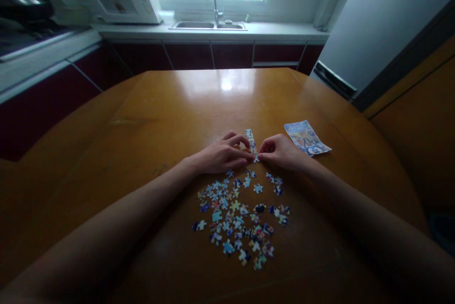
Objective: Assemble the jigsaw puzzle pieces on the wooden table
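A short strip of joined jigsaw pieces (250,141) lies on the wooden table (170,114), running away from me. My left hand (222,155) rests to its left, fingers curled, thumb and fingertips pressed against the strip's near end. My right hand (279,151) sits to its right, fingers pinched together on the same near end of the strip. A scatter of several loose colourful puzzle pieces (238,216) lies just below both hands.
A printed picture card (306,137) lies right of my right hand. Beyond the table are dark red cabinets, a sink with tap (216,5), a white microwave (121,3) and a window. A grey refrigerator (377,24) stands at right.
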